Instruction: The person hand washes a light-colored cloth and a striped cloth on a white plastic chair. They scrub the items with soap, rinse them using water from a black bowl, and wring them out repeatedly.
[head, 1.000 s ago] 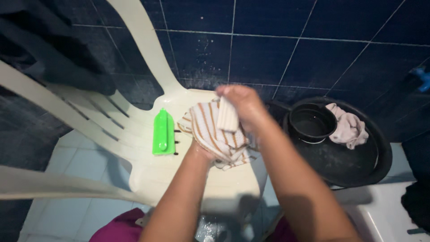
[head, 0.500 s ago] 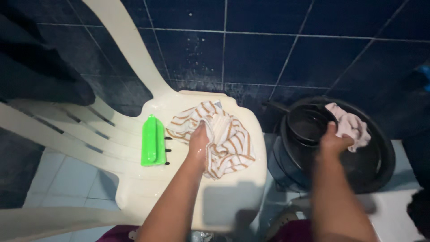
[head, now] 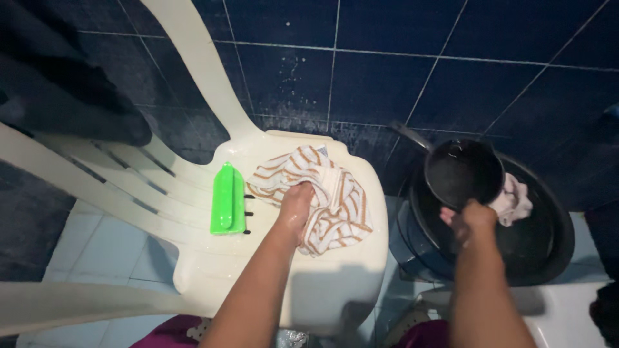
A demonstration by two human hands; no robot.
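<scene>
From the head view we see our left hand bunching the cream cloth with brown stripes on the seat of the cream plastic chair, grip pressed together on its folds. At three o'clock from it, well apart, our right hand holds up the small round black scoop, grip pinching its near rim, mouth tilted toward us, its handle pointing to ten o'clock. Below lies the wide black basin with a pale rag. A green plastic scrubbing brush sits at nine o'clock of the cloth. Dark blue wall tiles stand behind, and a pale tiled floor lies below.
</scene>
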